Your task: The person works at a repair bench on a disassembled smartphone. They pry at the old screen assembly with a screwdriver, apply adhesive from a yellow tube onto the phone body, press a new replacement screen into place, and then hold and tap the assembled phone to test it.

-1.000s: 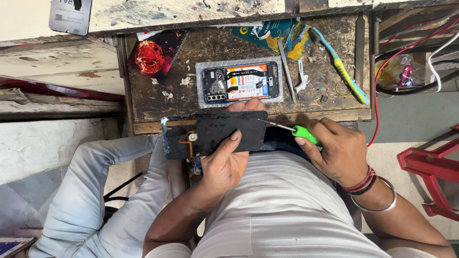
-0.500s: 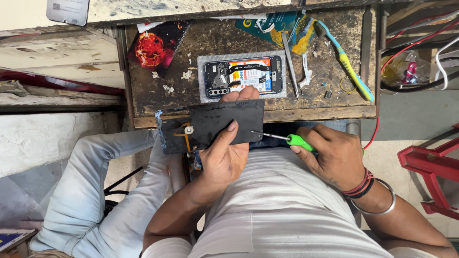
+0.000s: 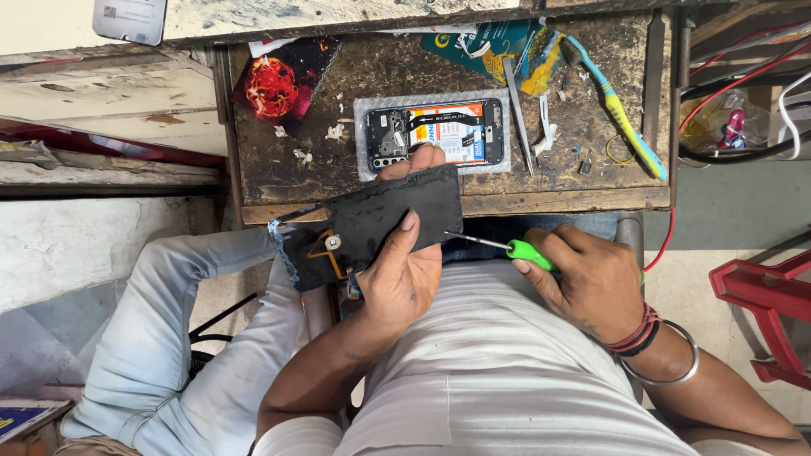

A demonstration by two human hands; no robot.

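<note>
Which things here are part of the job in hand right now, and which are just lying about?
In hand:
left hand gripping the black phone back panel
right hand holding the green-handled screwdriver
opened phone on the wooden bench

Lying about:
tweezers
toothbrush
red-patterned card
red plastic stool

— Where is the back panel (image 3: 372, 226) held?

— Over the desk (image 3: 279, 181) edge, at 6 o'clock from the opened phone (image 3: 435, 135), which is laid mid-desk. The left hand (image 3: 401, 274) is wrapped around the panel.

— And the screwdriver (image 3: 507, 247)?

— At 3 o'clock of the panel, held in the right hand (image 3: 591, 283). Tweezers (image 3: 517, 114) and a toothbrush (image 3: 615, 105) are laid at 3 o'clock of the phone.
</note>
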